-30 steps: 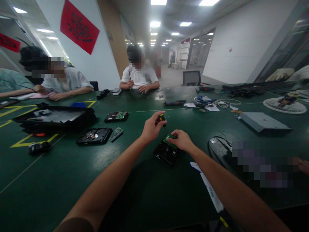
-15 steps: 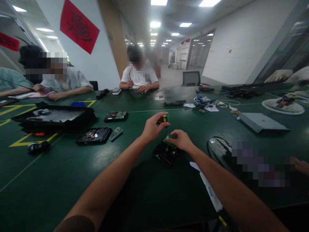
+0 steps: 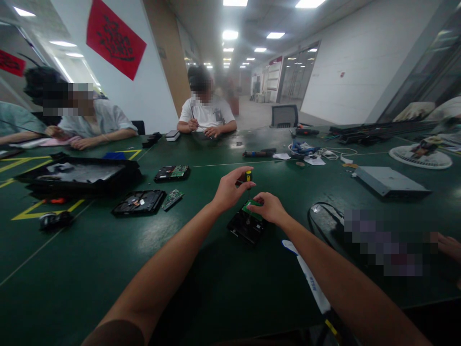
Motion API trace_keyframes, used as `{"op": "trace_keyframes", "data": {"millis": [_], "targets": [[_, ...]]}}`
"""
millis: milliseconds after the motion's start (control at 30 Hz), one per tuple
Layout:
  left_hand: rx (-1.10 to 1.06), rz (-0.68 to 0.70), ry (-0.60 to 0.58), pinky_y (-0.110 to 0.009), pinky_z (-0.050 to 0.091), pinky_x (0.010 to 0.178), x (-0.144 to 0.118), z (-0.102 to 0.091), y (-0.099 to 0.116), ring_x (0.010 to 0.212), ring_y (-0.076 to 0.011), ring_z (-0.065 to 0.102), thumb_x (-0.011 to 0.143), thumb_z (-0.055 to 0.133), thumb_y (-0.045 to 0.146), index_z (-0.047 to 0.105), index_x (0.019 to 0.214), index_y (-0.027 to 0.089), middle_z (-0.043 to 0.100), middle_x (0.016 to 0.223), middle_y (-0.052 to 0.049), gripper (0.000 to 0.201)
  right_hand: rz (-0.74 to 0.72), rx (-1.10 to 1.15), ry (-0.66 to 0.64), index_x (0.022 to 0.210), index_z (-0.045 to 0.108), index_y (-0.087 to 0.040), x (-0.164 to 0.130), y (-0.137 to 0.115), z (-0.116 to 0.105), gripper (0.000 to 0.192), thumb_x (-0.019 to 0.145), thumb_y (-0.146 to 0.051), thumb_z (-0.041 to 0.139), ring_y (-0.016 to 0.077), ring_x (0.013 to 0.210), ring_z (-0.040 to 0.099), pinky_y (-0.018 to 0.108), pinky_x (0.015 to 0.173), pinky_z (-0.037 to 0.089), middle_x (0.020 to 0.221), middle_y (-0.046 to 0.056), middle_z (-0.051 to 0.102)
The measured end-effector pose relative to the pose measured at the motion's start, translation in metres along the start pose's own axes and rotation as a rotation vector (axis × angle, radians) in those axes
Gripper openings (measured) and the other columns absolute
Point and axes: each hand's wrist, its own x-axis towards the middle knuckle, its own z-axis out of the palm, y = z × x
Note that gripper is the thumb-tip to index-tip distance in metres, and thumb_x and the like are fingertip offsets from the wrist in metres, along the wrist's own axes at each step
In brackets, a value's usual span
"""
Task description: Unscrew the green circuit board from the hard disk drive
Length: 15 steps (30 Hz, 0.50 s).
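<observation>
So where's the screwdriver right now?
In the head view, just right of centre: the screwdriver is in the left hand, pointing down toward the green circuit board.

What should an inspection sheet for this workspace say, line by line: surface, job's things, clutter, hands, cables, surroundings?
Surface: green tabletop, marked with yellow and white lines.
Job's things: black hard drive with green circuit board; screwdriver, its tip hard to make out.
Clutter: black tray, opened drive, loose board, grey metal box.
Hands: left hand grips the screwdriver; right hand touches the green circuit board.
Cables: blue bundle, far right.
Surroundings: seated co-workers, chair, red poster.
</observation>
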Motion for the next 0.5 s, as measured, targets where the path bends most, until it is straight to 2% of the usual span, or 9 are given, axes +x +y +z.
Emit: {"op": "trace_keyframes", "data": {"millis": [200,500], "targets": [[-0.021,0.003,-0.013,-0.033,0.059,0.084,0.0007,-0.001,0.0014,0.091,-0.0183,0.071,0.089,0.075,0.024,0.064,0.135,0.026,0.074,0.114,-0.006,0.048,0.008,0.012,0.008,0.099,0.075,-0.02,0.0003,0.0002,0.0003,0.035,0.08,-0.05,0.079,0.0219,0.092,0.068,0.03,0.074,0.047,0.104,0.007,0.075],[-0.046,0.015,-0.097,-0.038,0.058,0.096,0.0002,-0.0033,-0.0022,0.097,-0.0202,0.073,0.094,0.067,0.021,0.055,0.148,0.028,0.075,0.116,-0.006,0.056,-0.004,0.007,0.005,0.099,0.075,-0.02,0.0013,0.0028,0.0018,0.037,0.08,-0.051,0.079,0.0219,0.092,0.069,0.03,0.074,0.048,0.104,0.007,0.075]]}}
